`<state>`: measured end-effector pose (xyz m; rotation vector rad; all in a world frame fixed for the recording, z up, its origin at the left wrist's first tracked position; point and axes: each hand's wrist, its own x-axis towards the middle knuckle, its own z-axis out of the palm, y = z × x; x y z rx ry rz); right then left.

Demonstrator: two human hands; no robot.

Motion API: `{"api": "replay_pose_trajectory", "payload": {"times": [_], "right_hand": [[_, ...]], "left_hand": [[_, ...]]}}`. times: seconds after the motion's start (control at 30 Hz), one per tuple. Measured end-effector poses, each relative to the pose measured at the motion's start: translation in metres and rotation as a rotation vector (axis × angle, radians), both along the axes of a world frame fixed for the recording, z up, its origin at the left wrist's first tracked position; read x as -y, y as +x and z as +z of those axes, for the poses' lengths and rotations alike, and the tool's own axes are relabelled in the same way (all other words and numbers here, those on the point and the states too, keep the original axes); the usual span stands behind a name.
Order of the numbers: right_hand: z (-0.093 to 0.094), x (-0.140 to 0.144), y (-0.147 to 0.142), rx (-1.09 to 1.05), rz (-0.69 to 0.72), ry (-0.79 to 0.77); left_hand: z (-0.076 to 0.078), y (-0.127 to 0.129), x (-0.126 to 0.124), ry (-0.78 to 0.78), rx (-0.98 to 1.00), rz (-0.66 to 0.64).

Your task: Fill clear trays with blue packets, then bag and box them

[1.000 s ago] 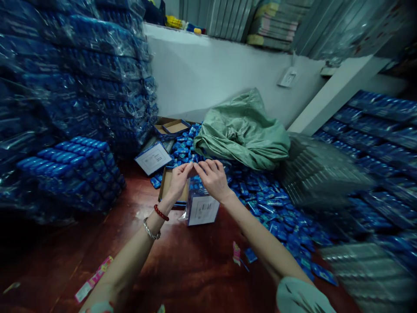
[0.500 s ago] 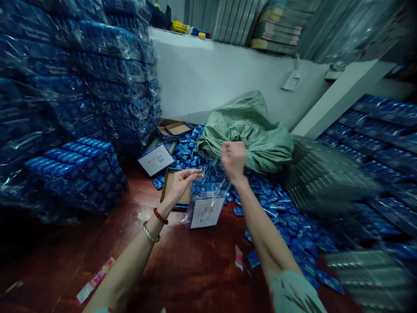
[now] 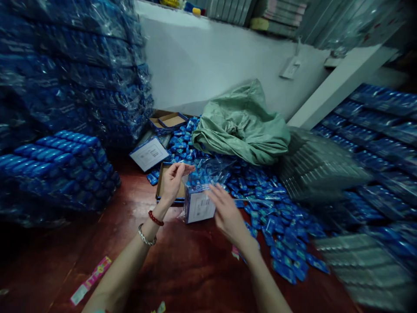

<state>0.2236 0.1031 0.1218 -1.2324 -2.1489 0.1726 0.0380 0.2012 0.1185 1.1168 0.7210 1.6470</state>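
A small blue box [image 3: 199,203] with a white label stands on the red-brown floor inside a clear plastic bag [image 3: 211,167]. My left hand [image 3: 172,179] pinches the bag's open top edge above the box. My right hand [image 3: 227,214] is open with fingers spread, just right of the box and close to its side, holding nothing. An open cardboard box tray [image 3: 163,184] lies behind my left hand. Many small blue sachets [image 3: 270,213] are strewn over the floor to the right.
Plastic-wrapped stacks of blue boxes [image 3: 65,87] rise at the left, with more at the right [image 3: 384,130]. A green sack [image 3: 241,126] lies against the white wall. Flat labelled box [image 3: 149,153], empty trays [image 3: 167,121], a pink wrapper [image 3: 91,280] on the floor.
My right hand, raised above the bag half a second ago, has dropped down beside the box with fingers spread. My left hand keeps its hold on the bag's edge.
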Motion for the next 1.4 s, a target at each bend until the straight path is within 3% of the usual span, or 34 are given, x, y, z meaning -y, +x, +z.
{"api": "replay_pose_trajectory", "payload": {"times": [0.07, 0.13, 0.2, 0.27, 0.33, 0.4, 0.5, 0.57, 0.67, 0.73, 0.87, 0.97, 1.03, 1.1, 1.27, 1.4], "right_hand": [[-0.032, -0.02, -0.025, 0.207, -0.103, 0.029], [-0.049, -0.037, -0.032, 0.295, -0.24, 0.034], [-0.054, -0.047, -0.029, 0.286, -0.305, 0.023], [-0.054, -0.048, -0.021, 0.183, -0.256, 0.01], [-0.054, -0.045, -0.012, -0.036, -0.137, -0.025], [-0.056, -0.038, -0.002, -0.391, -0.066, -0.095], [-0.055, -0.033, 0.011, -0.996, -0.156, -0.193], [-0.047, -0.036, 0.016, -1.204, -0.257, -0.238], [-0.03, -0.049, 0.019, -1.154, -0.308, -0.329], [-0.025, -0.057, 0.02, -1.116, -0.319, -0.312], [-0.034, -0.056, 0.032, -1.34, -0.394, -0.209], [-0.046, -0.05, 0.045, -1.411, -0.396, -0.445], [-0.048, -0.052, 0.049, -1.304, -0.299, -0.655], [-0.046, -0.06, 0.048, -1.178, -0.211, -0.737], [-0.034, -0.078, 0.037, -1.13, -0.129, -0.623], [-0.045, -0.063, 0.042, -1.095, -0.169, -0.551]], "left_hand": [[0.0, -0.003, 0.007, 0.032, -0.084, 0.008], [-0.004, -0.006, 0.018, 0.09, -0.256, -0.022], [-0.014, -0.009, 0.033, 0.208, -0.484, -0.118], [-0.028, -0.009, 0.048, 0.397, -0.69, -0.228], [-0.043, -0.009, 0.06, 0.585, -0.831, -0.268], [-0.055, -0.009, 0.068, 0.695, -0.921, -0.238], [-0.065, -0.012, 0.07, 0.778, -0.997, -0.192], [-0.066, -0.015, 0.069, 0.827, -1.041, -0.205], [-0.065, -0.02, 0.068, 0.853, -1.111, -0.241], [-0.066, -0.024, 0.069, 0.853, -1.141, -0.254], [-0.072, -0.032, 0.07, 0.857, -1.135, -0.258], [-0.077, -0.034, 0.069, 0.864, -1.12, -0.255], [-0.079, -0.034, 0.068, 0.878, -1.125, -0.247], [-0.079, -0.032, 0.066, 0.9, -1.12, -0.229], [-0.077, -0.03, 0.066, 0.91, -1.144, -0.208], [-0.076, -0.037, 0.067, 0.931, -1.143, -0.191]]}}
